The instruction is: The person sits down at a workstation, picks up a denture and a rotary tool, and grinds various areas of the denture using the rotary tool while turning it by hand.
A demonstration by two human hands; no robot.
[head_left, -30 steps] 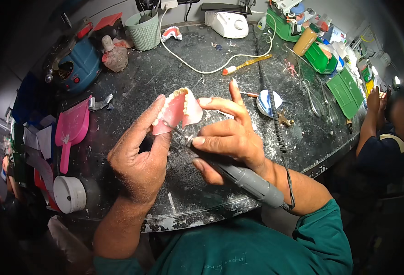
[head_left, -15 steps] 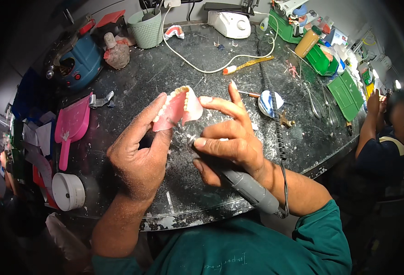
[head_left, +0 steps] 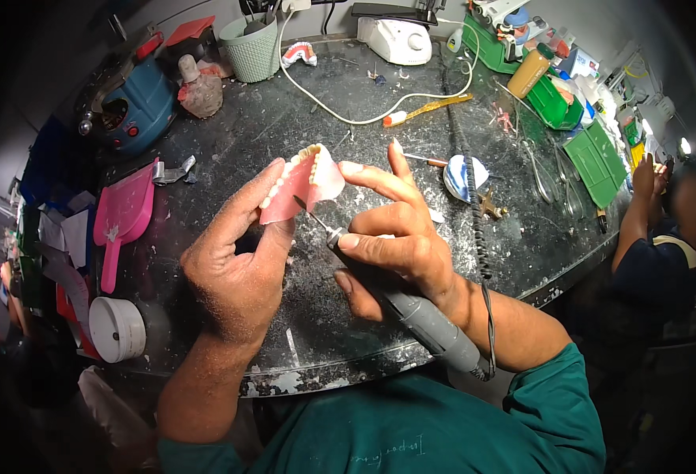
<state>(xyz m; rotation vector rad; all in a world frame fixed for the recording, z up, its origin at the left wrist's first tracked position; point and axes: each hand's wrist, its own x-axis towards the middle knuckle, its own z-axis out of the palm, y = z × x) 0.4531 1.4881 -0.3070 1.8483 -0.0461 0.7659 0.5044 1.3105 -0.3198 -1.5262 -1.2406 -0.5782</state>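
Observation:
Between thumb and fingers, my left hand (head_left: 241,257) grips a pink denture (head_left: 294,192) with a row of cream teeth, its inner side facing me. My right hand (head_left: 403,237) is closed round a grey rotary handpiece (head_left: 431,325) with a coiled black cord. The handpiece's thin pointed bur (head_left: 310,213) lies at the denture's near edge; whether it touches I cannot tell. My right index fingertip rests at the denture's right side, and another finger points up. Fine pale dust covers my left hand and wrist.
White shavings litter the dark table (head_left: 324,316). At left are a pink dustpan (head_left: 125,213), a round white container (head_left: 117,329) and a blue machine (head_left: 131,110). A white control box (head_left: 395,42) stands at the back. Green trays (head_left: 596,166) lie right, near another person (head_left: 656,245).
The denture has tilted and shifted slightly left in my left hand. The bur, earlier over the pink inner surface, now shows at its near edge.

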